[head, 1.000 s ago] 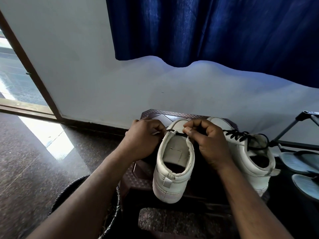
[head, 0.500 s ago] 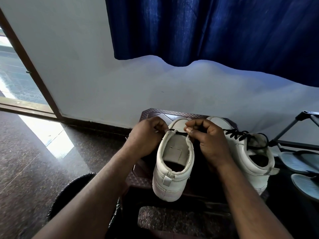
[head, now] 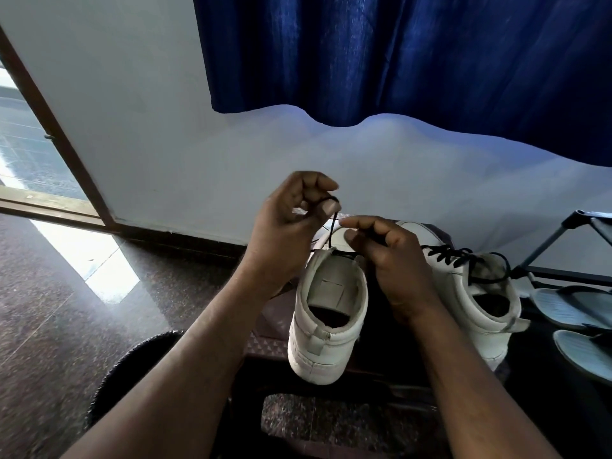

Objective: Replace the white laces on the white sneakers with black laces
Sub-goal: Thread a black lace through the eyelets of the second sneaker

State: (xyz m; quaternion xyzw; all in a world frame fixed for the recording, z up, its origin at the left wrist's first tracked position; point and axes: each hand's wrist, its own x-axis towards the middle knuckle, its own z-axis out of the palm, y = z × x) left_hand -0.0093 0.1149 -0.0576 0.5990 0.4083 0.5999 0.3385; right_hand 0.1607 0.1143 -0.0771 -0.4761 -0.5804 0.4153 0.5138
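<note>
Head view: The left hand (head: 284, 233) pinched the free end of the black lace (head: 332, 228) between thumb and forefinger, above and slightly left of the near sneaker (head: 328, 326). The lace ran steeply down from that pinch to the sneaker's collar, with its long axis near vertical. The right hand (head: 397, 263), nearer the collar, curled its fingers round the lace's other run. The second sneaker (head: 463, 293), on the right, already carried black lacing.

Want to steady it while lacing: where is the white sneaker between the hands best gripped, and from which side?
Probably the padded heel collar, from the near side: the white sneaker has its heel toward the person, overhanging the stool, opening upward, so that rim is free. The left hand holds the black lace up.
</note>
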